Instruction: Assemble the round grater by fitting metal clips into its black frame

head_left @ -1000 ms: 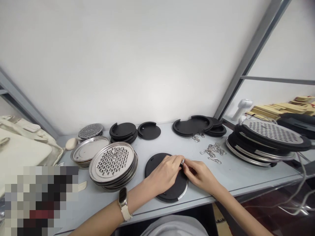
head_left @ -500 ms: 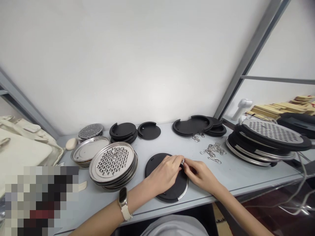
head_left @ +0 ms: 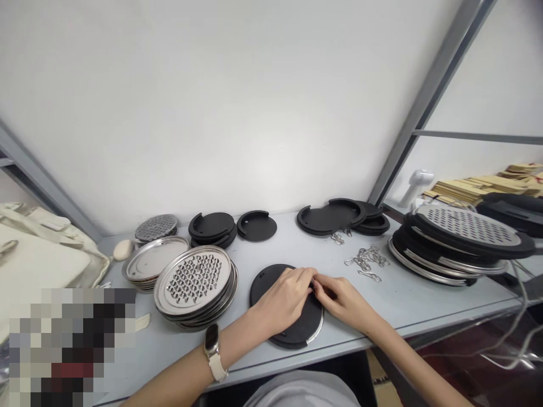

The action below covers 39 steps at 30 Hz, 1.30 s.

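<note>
A round black cover (head_left: 299, 327) lies flat on the table in front of me, with the silvery rim of a metal disc (head_left: 316, 333) showing along its right edge. My left hand (head_left: 286, 297) rests across the cover, its fingers closed at the right edge. Against those fingertips, my right hand (head_left: 339, 295) pinches a small shiny metal piece, which looks like a wire clip and is mostly hidden. More wire clips (head_left: 367, 258) lie loose in a heap beyond my right hand. A stack of metal grater discs (head_left: 194, 281) stands to the left of the cover.
Plain metal discs (head_left: 156, 257) and several black covers (head_left: 212, 225) sit along the back. Further black covers (head_left: 316, 219) lie near the wall at right. A tall stack of covered graters (head_left: 470, 226) fills the right side. A cream bag (head_left: 46, 249) is at left.
My fingertips have shifted slightly left and closer together at the cover's edge. Less of the shiny piece between them shows now. The cover stays in place.
</note>
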{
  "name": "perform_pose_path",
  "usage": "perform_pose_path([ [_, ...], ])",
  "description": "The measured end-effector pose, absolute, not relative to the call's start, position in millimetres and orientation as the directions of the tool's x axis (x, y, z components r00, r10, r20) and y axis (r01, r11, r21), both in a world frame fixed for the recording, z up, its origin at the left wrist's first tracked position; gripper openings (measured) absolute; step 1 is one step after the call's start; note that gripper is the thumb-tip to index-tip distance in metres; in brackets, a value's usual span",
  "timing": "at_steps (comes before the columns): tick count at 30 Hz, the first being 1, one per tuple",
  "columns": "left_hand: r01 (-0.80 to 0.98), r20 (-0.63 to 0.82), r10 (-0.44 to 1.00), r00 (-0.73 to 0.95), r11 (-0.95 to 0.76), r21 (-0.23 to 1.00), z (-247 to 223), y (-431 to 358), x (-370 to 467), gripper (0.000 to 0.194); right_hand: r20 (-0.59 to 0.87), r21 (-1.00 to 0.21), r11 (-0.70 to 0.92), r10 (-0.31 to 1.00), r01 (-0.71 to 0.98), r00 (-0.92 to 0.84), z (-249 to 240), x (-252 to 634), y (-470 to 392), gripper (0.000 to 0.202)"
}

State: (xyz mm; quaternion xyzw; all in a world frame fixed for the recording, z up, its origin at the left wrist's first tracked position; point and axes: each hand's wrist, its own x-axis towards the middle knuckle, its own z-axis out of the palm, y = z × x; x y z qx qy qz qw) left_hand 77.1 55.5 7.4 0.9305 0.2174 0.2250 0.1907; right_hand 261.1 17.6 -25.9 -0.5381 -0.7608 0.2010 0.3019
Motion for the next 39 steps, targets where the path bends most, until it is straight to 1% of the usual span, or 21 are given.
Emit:
perform_pose_path([
  [5,0.317,0.345,0.486,0.803,-0.838,0.444,6.9,56.1,77.0,0.026,0.253,-0.626,0.350,0.936,0.696,-0.243,-25.9,260.9,17.3,0.023],
  [18,0.315,0.350,0.486,0.801,-0.839,0.444,6.6,55.1,77.6,0.030,0.368,-0.593,0.380,0.912,0.710,-0.180,-31.5,262.7,17.8,0.028],
  [27,0.330,0.341,0.493,0.800,-0.837,0.436,8.1,55.1,77.7,0.026,0.290,-0.636,0.356,0.933,0.685,-0.215,-27.3,262.1,16.8,0.026],
  [34,0.333,0.323,0.495,0.807,-0.832,0.444,7.9,55.5,77.7,0.026,0.266,-0.614,0.367,0.930,0.699,-0.255,-25.6,262.1,17.7,0.023],
  [39,0.322,0.333,0.491,0.805,-0.833,0.450,6.9,55.5,77.5,0.027,0.254,-0.616,0.350,0.936,0.706,-0.243,-26.9,262.2,17.7,0.022],
])
